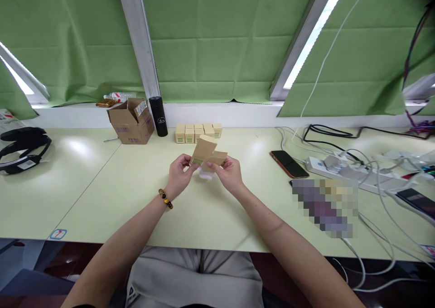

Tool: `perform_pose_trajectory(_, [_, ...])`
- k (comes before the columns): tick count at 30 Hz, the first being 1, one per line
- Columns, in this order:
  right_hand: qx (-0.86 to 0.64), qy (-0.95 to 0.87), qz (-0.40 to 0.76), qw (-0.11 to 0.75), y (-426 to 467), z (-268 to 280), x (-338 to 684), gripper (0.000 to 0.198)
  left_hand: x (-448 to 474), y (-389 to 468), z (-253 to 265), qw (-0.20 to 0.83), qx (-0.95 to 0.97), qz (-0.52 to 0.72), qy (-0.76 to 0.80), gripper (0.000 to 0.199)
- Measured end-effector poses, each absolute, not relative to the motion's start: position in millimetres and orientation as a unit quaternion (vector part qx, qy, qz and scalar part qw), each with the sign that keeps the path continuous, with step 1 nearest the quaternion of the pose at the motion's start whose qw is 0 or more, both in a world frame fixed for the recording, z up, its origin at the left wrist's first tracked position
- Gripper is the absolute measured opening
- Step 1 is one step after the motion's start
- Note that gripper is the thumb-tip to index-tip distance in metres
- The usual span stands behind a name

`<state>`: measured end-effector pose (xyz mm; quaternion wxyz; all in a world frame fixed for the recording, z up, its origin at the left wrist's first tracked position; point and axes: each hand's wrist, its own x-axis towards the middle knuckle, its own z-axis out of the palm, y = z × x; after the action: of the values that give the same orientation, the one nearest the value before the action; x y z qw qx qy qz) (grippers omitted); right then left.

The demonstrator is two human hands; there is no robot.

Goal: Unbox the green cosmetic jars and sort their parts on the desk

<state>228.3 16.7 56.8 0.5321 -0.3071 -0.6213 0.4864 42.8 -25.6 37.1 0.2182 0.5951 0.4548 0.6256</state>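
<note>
- Small kraft carton [204, 148]: held in both my hands, mid-table, in front of a row of similar ones. Okay, left to right:
- Black headset-looking thing [25, 154], far left, with a white label too small to read.
- Sticker [58, 234] on the table's near edge: blue outline, red mark that looks like a 7.
- Brown cardboard box [132, 129], flaps up, purple print plus a white label, can't make out either.
- Black bottle [158, 116], upright just beside it, white logo, too tiny for me.
- My left hand [180, 174] is gripping the carton's left side, right by a green label I can't read.
- Row of little boxes [189, 134], greenish labels on the fronts, also illegible.
- Carton's long panel slants up and rightward, top end away from me; a shorter panel pokes out right.
- My right hand [229, 174] pinches the right side, thumb on the near face.
- Phone [288, 164], dark screen, then a white power strip [317, 165], no brand I can read.
</note>
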Motion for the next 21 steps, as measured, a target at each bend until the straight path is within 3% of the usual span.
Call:
perform_pose_trajectory(4, [-0.276,-0.717,0.351,0.535,16,57,233,0.055,25,-28,49,-0.11,0.686,0.614,0.374,0.002])
perform_pose_trajectory(8, [-0.35,-0.721,0.23,0.552,34,43,240,0.046,5,-27,51,-0.341,0.707,0.526,0.327,0.016])
perform_pose_trajectory(12, [-0.368,-0.722,0.194,0.553,60,19,248,0.037,-4,-26,43,-0.358,0.704,0.487,0.373,0.015])
perform_pose_trajectory(17, [-0.435,-0.652,0.342,0.518,84,-5,254,0.038,-5,-20,38,-0.301,0.695,0.492,0.43,0.011])
perform_pose_trajectory(21, [-0.46,-0.619,0.392,0.502,92,-11,253,0.039,-13,-10,38,-0.22,0.612,0.565,0.507,0.012])
